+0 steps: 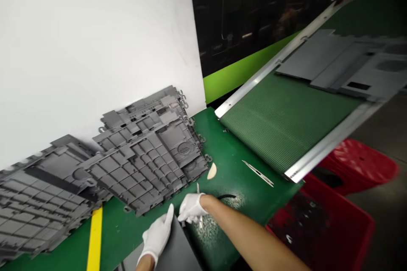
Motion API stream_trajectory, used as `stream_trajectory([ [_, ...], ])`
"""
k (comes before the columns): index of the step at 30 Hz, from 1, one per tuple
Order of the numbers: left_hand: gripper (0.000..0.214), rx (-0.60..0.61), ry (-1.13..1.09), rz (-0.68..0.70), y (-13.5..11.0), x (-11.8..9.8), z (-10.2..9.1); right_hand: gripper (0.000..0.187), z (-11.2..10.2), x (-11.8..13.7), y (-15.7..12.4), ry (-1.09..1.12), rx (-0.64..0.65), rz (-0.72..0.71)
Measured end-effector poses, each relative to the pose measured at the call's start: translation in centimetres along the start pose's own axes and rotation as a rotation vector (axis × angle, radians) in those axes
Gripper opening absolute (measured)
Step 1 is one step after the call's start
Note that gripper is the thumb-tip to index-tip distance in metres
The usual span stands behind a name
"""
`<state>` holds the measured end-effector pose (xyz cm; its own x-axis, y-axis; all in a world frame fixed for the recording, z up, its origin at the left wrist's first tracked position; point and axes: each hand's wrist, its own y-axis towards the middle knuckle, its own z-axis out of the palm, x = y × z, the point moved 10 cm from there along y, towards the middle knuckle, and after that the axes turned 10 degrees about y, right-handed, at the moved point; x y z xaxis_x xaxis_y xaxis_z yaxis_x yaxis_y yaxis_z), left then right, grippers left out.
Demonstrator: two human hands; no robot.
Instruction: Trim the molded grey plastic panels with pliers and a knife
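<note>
Both my hands wear white gloves. My left hand (158, 235) lies flat, fingers stretched, on a dark grey plastic panel (178, 250) at the near edge of the green table (229, 156). My right hand (191, 208) is closed around a small thin metal tool (200, 220), whose tip pokes up above the fist, right at the panel's far corner.
Ribbed grey plastic panels (149, 152) lean stacked against a white wall, more lie at left (38, 203). A green conveyor belt (286, 118) carries further grey panels (343, 63). Tweezers-like metal blade (258, 172), a pale scrap (211, 171), red bins (330, 220), yellow floor stripe (95, 237).
</note>
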<state>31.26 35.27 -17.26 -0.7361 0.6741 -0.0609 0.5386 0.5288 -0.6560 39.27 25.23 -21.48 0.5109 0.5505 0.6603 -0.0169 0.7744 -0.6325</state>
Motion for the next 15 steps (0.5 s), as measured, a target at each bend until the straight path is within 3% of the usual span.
stream_trajectory([
  [4, 0.083, 0.006, 0.037, -0.047, 0.4, -0.2, 0.0, 0.020, 0.3, -0.3, -1.1, 0.071, 0.082, -0.117],
  [8, 0.082, -0.030, 0.043, -0.016, -0.3, -1.1, -0.3, 0.010, -0.3, -1.3, -2.0, 0.261, -0.131, -0.354],
  [11, 0.078, -0.049, 0.035, -0.012, -1.2, -1.2, -0.5, 0.016, 0.0, -2.7, -2.4, 0.340, -0.224, -0.382],
  [15, 0.075, -0.069, 0.034, -0.033, -1.7, -1.0, -0.5, 0.019, 0.4, -1.1, -3.0, 0.081, -0.142, -0.373],
])
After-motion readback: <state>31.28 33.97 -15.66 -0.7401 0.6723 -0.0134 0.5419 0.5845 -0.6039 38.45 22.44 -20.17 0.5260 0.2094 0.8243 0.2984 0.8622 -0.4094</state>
